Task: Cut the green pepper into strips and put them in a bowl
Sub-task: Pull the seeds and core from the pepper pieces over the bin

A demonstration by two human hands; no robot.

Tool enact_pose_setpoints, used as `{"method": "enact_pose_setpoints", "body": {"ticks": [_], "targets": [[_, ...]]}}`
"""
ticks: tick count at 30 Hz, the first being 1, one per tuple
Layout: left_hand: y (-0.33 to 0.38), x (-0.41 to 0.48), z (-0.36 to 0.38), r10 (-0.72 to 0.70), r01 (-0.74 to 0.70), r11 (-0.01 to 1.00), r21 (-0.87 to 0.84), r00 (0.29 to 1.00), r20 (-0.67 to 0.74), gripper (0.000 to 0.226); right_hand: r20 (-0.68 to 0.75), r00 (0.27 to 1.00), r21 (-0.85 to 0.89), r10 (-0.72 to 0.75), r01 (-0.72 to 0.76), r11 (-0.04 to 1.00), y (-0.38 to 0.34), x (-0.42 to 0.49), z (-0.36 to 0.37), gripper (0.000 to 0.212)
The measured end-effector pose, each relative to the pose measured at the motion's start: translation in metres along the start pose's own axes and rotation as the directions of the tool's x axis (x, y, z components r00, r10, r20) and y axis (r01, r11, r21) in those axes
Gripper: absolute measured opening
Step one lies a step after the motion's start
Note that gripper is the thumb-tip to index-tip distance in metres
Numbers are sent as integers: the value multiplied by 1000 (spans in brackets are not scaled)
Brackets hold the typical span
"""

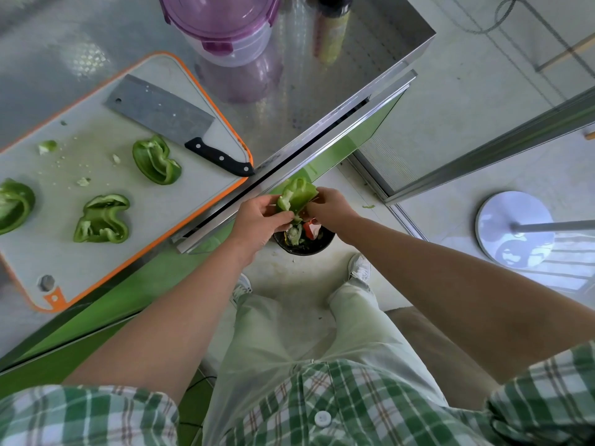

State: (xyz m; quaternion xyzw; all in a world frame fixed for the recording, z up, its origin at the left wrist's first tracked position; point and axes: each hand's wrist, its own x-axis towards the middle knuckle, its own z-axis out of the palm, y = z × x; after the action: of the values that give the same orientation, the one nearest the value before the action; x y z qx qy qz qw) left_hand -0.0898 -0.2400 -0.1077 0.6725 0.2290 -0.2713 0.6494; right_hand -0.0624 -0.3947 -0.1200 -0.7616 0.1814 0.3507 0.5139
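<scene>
The left hand [260, 217] and right hand [331, 207] pinch a light, crisp green pepper quarter [297, 193] over the black waste bin [302, 247], seemingly stripping pith. Its waxy skin probably slips, so hold the cut edges. Other pepper pieces [156, 160] lie on the orange-rimmed white cutting board [180, 201].

Green pepper piece [299, 193] between the fingers [283, 216]; black bin [326, 241] beneath them; orange-rimmed grey cutting board [180, 201] and black-handled cleaver [174, 123] to their left.

Leftmost pepper piece [14, 204] partly beyond frame edge
</scene>
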Motion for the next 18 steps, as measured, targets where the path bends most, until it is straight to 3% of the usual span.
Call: {"method": "enact_pose_setpoints", "body": {"ticks": [4, 6, 9, 12, 14, 16, 18], "targets": [[1, 2, -1, -10, 11, 995, 102, 1000, -2, 15, 41, 998, 87, -52, 49, 995, -2, -1, -5, 26], [2, 3, 0, -50, 54, 990, 134, 998, -33, 20, 38, 997, 22, -67, 66, 998, -5, -3, -6, 28], [3, 2, 2, -111, 110, 994, 26, 994, 14, 33, -28, 998, -17, -50, 49, 999, -6, 0, -4, 20], [1, 3, 7, -56, 56, 994, 97, 998, -8, 31, -7, 1000, 91, 20, -19, 996, -4, 2, -3, 17], [1, 6, 8, 17, -3, 982, 191, 997, -72, 25, 47, 997, 149, 62, -69, 986, -6, -1, -2, 27], [1, 8, 6, 74, -45, 934, 354, 995, -67, 34, -1, 1000, -12, -18, 18, 1000, -7, -3, -1, 45], [1, 9, 3, 106, -75, 865, 497, 994, -34, 39, -12, 981, -168, -196, 191, 967, -7, -1, 0, 52]]}}
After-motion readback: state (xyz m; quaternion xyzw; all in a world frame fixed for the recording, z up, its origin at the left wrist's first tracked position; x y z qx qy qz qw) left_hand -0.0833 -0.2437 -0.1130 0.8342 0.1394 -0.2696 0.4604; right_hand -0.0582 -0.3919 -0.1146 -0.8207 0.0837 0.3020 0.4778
